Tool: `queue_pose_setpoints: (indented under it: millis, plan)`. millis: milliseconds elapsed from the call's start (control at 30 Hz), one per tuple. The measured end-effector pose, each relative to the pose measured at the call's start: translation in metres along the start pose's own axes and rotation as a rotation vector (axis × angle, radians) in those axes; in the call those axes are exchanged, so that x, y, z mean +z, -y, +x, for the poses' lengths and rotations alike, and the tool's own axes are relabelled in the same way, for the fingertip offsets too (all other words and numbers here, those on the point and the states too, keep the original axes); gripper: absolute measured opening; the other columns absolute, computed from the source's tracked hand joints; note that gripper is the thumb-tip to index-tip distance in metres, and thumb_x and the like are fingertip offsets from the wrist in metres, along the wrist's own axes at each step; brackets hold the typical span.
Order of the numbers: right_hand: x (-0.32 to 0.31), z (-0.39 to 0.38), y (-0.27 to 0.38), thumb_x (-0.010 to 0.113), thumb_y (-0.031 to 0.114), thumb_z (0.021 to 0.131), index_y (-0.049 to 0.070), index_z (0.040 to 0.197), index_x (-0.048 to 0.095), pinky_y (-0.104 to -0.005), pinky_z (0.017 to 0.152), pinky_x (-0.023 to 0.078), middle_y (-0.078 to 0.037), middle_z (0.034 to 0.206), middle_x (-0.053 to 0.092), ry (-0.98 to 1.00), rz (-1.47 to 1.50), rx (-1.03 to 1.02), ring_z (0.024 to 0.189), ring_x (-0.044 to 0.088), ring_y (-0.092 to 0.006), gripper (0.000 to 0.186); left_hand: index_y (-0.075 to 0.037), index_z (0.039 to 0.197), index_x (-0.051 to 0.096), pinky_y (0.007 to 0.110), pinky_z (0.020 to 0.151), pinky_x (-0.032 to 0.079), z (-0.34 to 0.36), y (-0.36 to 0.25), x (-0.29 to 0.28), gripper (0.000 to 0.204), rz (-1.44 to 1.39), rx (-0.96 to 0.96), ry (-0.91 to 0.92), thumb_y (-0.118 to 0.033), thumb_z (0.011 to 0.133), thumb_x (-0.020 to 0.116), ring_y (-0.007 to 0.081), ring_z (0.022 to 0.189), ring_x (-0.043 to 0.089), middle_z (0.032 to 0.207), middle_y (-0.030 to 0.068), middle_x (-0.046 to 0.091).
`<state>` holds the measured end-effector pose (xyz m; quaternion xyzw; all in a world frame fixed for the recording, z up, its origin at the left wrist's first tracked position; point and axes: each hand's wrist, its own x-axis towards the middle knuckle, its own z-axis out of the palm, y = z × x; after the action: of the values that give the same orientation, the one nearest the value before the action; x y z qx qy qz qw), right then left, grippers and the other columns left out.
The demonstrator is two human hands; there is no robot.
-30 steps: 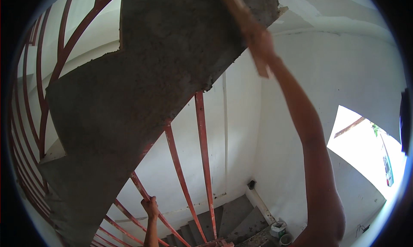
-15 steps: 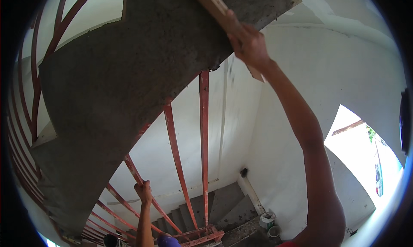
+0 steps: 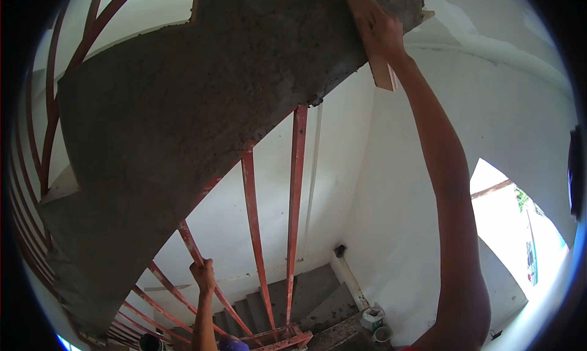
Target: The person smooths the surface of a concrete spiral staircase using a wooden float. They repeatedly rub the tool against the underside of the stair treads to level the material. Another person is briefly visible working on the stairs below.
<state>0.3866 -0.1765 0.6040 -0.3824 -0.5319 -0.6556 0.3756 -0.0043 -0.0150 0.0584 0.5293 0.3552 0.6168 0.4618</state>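
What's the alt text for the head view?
Right hand presses a wooden float against the rough grey underside of a curved staircase. Left hand grips a red railing bar below.

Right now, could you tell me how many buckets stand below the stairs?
2: a white bucket beside the wall, a round bucket just in front; more may be hidden.

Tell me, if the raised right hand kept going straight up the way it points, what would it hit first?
Most likely the grey cement underside of the staircase. The right hand already presses a wooden board flat against its edge, so the board and wet-looking cement lie directly ahead, though depth is hard to judge.
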Motion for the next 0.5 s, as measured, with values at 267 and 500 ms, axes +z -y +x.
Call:
queue_pose_setpoints:
  millis: [267,500]
  plan:
    - [-0.009,-0.079,0.077,0.066,0.006,0.072,0.012,0.129,0.049,-0.0383,0.059,0.050,-0.012,0.083,0.062,0.202,0.146,-0.250,0.068,0.057,-0.0268,0.060,-0.011,0.055,0.039,0.024,0.033,0.026,0.004,0.006,-0.001,0.026,0.006,0.021,-0.006,-0.012,0.074,0.057,0.0061,0.034,0.033,0.045,-0.0050,0.034]
    - [0.000,-0.018,0.001,0.062,0.008,0.075,0.009,0.107,0.061,-0.0391,0.060,0.049,-0.010,0.081,0.062,-0.049,-0.083,-0.142,0.071,0.059,-0.0273,0.033,-0.008,0.054,0.042,0.024,0.038,0.028,0.004,0.001,0.004,0.026,-0.011,0.011,0.027,-0.013,0.073,0.058,0.0060,0.039,0.037,0.047,-0.0041,0.038]
